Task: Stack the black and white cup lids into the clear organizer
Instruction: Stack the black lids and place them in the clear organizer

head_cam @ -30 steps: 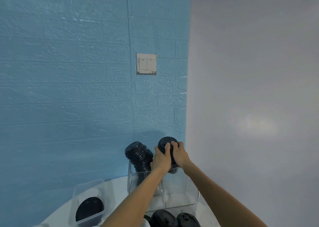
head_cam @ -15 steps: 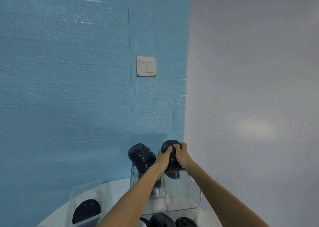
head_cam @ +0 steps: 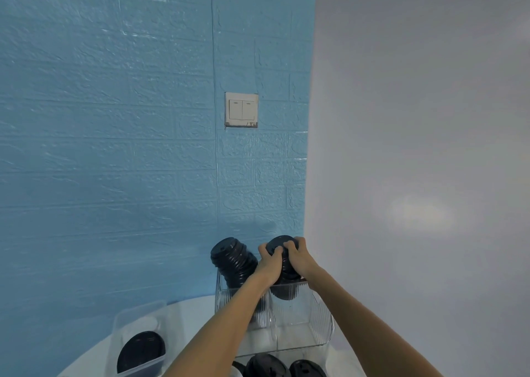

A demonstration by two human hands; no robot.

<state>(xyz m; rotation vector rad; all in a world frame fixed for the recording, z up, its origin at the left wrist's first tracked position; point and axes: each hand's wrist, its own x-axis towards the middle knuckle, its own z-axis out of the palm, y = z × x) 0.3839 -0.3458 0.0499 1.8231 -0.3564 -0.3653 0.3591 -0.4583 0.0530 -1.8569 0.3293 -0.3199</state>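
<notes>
both hands, left hand [head_cam: 269,263] and right hand [head_cam: 299,257], grip the tilted stack of black lids [head_cam: 282,264] at the clear organizer [head_cam: 318,316] right slot, rear of worktop [head_cam: 198,313]; best to square it upright, lower evenly, avoid nudging the leaning neighbour stack [head_cam: 233,262].

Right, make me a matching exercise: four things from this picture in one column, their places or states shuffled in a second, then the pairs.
1. leaning stack of black cup lids
2. upright stack of black lids
3. white double wall switch
4. low clear plastic tub

A. on the blue wall
B. gripped by left hand and right hand
C. left of the ribbed clear organizer
D. untouched, in the organizer's left compartment

Pairs: 1-D, 2-B, 3-A, 4-C
</notes>
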